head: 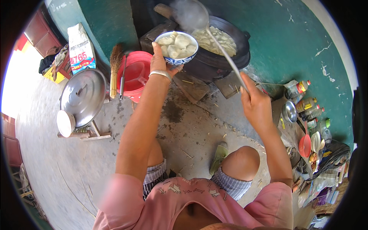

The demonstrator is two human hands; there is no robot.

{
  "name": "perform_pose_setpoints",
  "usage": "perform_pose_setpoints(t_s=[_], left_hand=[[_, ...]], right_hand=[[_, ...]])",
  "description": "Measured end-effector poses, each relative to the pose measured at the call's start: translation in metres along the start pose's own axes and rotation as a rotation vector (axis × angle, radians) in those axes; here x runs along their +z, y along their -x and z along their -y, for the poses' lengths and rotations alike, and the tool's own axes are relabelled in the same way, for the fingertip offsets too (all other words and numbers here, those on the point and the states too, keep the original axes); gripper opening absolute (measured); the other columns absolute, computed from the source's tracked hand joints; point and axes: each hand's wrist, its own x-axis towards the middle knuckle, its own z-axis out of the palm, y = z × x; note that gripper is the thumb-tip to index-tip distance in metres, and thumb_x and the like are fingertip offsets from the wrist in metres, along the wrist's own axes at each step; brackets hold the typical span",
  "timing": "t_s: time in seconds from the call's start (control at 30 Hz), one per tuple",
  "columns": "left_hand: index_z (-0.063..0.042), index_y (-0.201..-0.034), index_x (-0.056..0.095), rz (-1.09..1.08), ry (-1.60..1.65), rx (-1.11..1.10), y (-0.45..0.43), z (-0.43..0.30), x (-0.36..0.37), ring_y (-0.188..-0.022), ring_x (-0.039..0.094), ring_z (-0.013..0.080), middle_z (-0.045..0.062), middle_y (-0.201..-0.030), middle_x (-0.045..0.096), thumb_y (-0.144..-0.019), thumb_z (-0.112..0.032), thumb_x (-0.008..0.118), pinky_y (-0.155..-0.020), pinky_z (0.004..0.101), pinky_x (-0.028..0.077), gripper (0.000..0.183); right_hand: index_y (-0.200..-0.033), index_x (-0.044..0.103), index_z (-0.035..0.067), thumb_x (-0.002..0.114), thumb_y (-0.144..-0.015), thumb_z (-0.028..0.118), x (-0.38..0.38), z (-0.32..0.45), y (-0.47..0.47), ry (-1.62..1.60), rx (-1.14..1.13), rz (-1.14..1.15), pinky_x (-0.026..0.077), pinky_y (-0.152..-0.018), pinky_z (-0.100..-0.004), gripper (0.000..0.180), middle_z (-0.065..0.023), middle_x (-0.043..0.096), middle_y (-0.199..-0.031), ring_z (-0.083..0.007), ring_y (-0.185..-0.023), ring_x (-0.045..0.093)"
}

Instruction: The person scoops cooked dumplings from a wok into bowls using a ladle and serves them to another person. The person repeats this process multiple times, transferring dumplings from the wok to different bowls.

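Observation:
My left hand (164,61) holds a blue-and-white bowl (180,61) filled with dumplings (181,41), beside the rim of a large black wok (243,53). My right hand (254,99) grips the handle of a long metal ladle or skimmer (225,54). Its round head is raised over the far left side of the wok, and steam partly hides it, so what it carries cannot be told. Many more dumplings (220,38) lie in the wok. The wok sits on a low stove against the green wall.
Left of the stove stand a red bucket (136,92), a straw brush (115,63) and a large metal lid (83,96) with a white bowl (65,123) against it. Bottles (306,104), a metal bowl (289,111) and a red plastic strainer (304,146) line the right wall.

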Motion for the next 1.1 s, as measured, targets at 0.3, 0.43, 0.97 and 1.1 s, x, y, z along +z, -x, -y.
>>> perform_pose_setpoints(t_s=[0.3, 0.43, 0.97, 1.1], left_hand=[[-0.018, -0.137, 0.037, 0.034, 0.044, -0.030, 0.014, -0.005, 0.007, -0.124, 0.041, 0.0284, 0.006, -0.136, 0.043, -0.076, -0.074, 0.048, -0.101, 0.0574, 0.032, 0.083], [-0.019, -0.136, 0.038, 0.061, 0.048, -0.026, 0.021, -0.012, 0.005, -0.123, 0.043, 0.0289, 0.005, -0.136, 0.044, -0.078, -0.073, 0.048, -0.099, 0.0541, 0.035, 0.080], [-0.020, -0.136, 0.038, 0.082, 0.032, 0.000, 0.027, -0.022, -0.002, -0.121, 0.044, 0.0288, 0.005, -0.135, 0.043, -0.077, -0.073, 0.049, -0.095, 0.0529, 0.039, 0.080], [-0.019, -0.135, 0.039, 0.049, 0.026, 0.013, 0.029, -0.022, 0.000, -0.120, 0.045, 0.0293, 0.006, -0.134, 0.045, -0.077, -0.073, 0.050, -0.093, 0.0529, 0.040, 0.080]], right_hand=[[-0.113, 0.056, 0.006, 0.051, -0.085, 0.014, 0.056, -0.113, -0.040, 0.303, 0.259, 0.272, 0.050, -0.067, -0.0498, 0.030, -0.0210, 0.064, -0.074, -0.0399, -0.073, 0.063], [-0.106, 0.056, 0.005, 0.050, -0.083, 0.012, 0.079, -0.124, -0.055, 0.417, 0.331, 0.402, 0.050, -0.070, -0.0490, 0.025, -0.0213, 0.065, -0.081, -0.0402, -0.078, 0.063], [-0.121, 0.050, 0.010, 0.052, -0.090, 0.014, 0.118, -0.148, -0.100, -0.727, 0.978, 0.527, 0.026, -0.037, -0.0252, 0.031, -0.0028, 0.051, -0.067, -0.0082, -0.043, 0.038], [-0.126, 0.045, 0.012, 0.051, -0.091, 0.012, 0.116, -0.146, -0.090, -1.000, 1.066, 0.483, 0.022, -0.036, -0.0209, 0.036, -0.0020, 0.051, -0.070, -0.0056, -0.043, 0.034]])
